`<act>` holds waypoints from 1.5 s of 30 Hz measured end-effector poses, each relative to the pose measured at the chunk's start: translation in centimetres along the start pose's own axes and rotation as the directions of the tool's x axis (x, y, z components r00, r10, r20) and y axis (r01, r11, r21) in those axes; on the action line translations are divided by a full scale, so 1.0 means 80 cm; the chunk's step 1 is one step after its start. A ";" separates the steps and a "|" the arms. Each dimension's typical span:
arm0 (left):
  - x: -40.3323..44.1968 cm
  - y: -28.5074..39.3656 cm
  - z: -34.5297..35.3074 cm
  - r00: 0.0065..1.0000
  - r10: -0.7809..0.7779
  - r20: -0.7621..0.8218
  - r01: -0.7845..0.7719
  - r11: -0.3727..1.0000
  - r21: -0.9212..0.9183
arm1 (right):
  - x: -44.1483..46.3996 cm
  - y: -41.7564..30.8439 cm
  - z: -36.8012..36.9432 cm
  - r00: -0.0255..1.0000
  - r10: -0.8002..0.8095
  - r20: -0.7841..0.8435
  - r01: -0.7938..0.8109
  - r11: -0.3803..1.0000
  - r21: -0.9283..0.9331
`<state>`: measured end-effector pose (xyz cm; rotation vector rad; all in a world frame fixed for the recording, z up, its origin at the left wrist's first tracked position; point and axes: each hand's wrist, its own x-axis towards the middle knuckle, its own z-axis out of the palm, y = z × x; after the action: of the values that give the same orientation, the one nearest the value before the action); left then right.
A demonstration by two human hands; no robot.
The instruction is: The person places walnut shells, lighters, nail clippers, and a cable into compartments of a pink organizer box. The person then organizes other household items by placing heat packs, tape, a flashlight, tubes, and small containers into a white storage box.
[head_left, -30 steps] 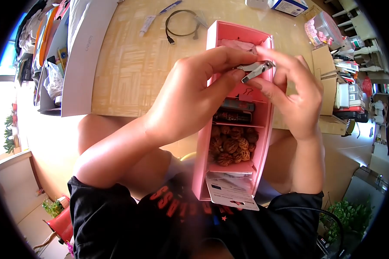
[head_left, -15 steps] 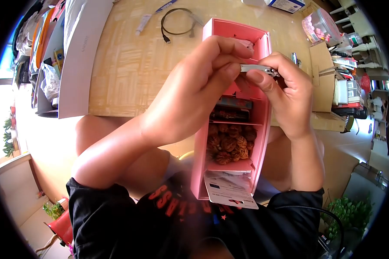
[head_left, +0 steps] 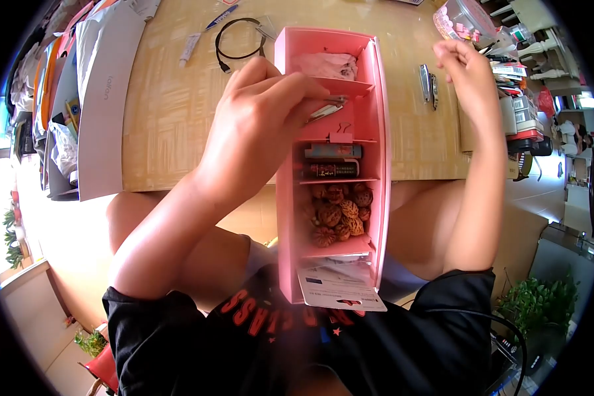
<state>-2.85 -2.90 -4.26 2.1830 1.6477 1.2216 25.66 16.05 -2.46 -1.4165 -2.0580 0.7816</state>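
Note:
Pinched in my left hand (head_left: 261,109) is a silver nail clipper (head_left: 325,111), held over the second compartment of a long pink box (head_left: 284,218). A pink binder clip (head_left: 340,136) lies in that compartment, below the clipper. My right hand (head_left: 467,69) is raised over the table's right side, its fingers loosely bent with nothing visible in them. Two more nail clippers (head_left: 429,87) lie on the table to its left. Other compartments hold a crumpled pink-white packet (head_left: 327,66), a dark printed tube (head_left: 332,170), brown ridged pits (head_left: 336,214) and a printed white card (head_left: 342,290).
On the table (head_left: 168,125) lie a coiled black cable (head_left: 219,45) and a small white tube (head_left: 190,49). A tall white box (head_left: 105,99) stands at left. A clear tub (head_left: 465,20) and stacked small boxes (head_left: 523,115) are at right.
My right hand has let go of the nail clipper and moved right, away from the box. My left hand keeps the clipper, now lower over the compartment. The view has shifted, showing more of the box.

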 end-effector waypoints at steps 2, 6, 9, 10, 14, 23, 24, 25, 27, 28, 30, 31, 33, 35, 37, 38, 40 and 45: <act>-0.001 0.002 0.001 0.995 -0.062 0.073 0.064 0.998 -0.027 | 0.010 0.053 -0.019 0.994 0.078 0.080 -0.060 0.978 -0.200; 0.001 0.001 -0.001 0.995 -0.058 0.080 0.060 0.998 -0.026 | 0.004 0.062 -0.009 0.969 0.233 0.077 -0.164 0.848 -0.505; -0.001 0.003 0.001 0.999 -0.017 0.048 0.017 1.000 0.008 | 0.004 0.047 0.006 0.952 0.292 0.092 -0.190 0.798 -0.571; 0.000 0.006 0.001 0.999 -0.011 0.039 0.010 1.000 0.018 | 0.005 0.049 0.011 0.955 0.284 0.085 -0.186 0.798 -0.573; 0.000 0.005 0.000 0.999 0.023 0.039 -0.026 0.997 0.076 | 0.022 0.066 0.019 0.948 0.283 0.147 -0.159 0.820 -0.549; 0.000 -0.001 0.003 0.998 -0.053 0.027 0.051 0.995 0.082 | 0.019 0.024 0.055 0.979 0.152 0.135 -0.064 0.861 -0.504; 0.000 -0.001 0.000 0.996 -0.058 0.062 0.052 0.994 0.092 | 0.018 0.019 0.055 0.976 0.161 0.148 -0.069 0.869 -0.489; 0.001 -0.001 -0.003 0.993 -0.065 0.096 0.055 0.993 0.102 | 0.016 0.012 0.053 0.972 0.168 0.163 -0.072 0.877 -0.475; 0.001 -0.001 -0.007 0.988 -0.075 0.137 0.058 0.990 0.126 | 0.012 0.008 0.050 0.971 0.163 0.173 -0.089 0.923 -0.374; 0.000 0.000 -0.008 0.987 -0.076 0.145 0.056 0.989 0.138 | 0.010 0.010 0.047 0.974 0.153 0.166 -0.102 0.954 -0.282; -0.001 0.000 -0.006 0.989 -0.079 0.125 0.064 0.990 0.124 | -0.001 0.005 0.042 0.982 0.110 0.154 -0.102 0.993 -0.064; -0.002 0.000 -0.002 0.992 -0.081 0.093 0.072 0.992 0.100 | -0.006 -0.007 0.037 0.987 0.073 0.145 -0.083 0.995 0.061; -0.004 -0.002 0.004 0.998 -0.057 0.030 0.056 0.997 0.052 | -0.024 -0.042 0.032 0.992 -0.032 0.126 -0.006 0.957 0.291; -0.002 -0.006 0.008 0.999 -0.004 -0.034 0.005 1.000 0.011 | -0.033 -0.060 0.038 0.972 -0.178 0.153 0.091 0.887 0.453; -0.001 -0.009 0.010 0.998 -0.013 -0.054 0.014 1.000 0.018 | -0.048 -0.085 0.051 0.933 -0.327 0.154 0.173 0.778 0.604; -0.001 -0.010 0.010 0.998 -0.017 -0.064 0.019 1.000 0.022 | -0.053 -0.088 0.060 0.922 -0.349 0.166 0.169 0.751 0.639; -0.001 -0.010 0.010 0.997 -0.026 -0.067 0.026 1.000 0.005 | -0.060 -0.094 0.067 0.875 -0.429 0.223 0.292 0.837 0.462; -0.003 -0.014 0.012 0.982 -0.165 -0.090 0.155 0.982 -0.103 | -0.072 -0.092 0.081 0.815 -0.504 0.285 0.450 0.861 0.236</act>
<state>-3.08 -2.32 -5.63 1.9218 1.7258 1.3515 18.22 7.39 -2.31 -0.6489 -2.4046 0.9855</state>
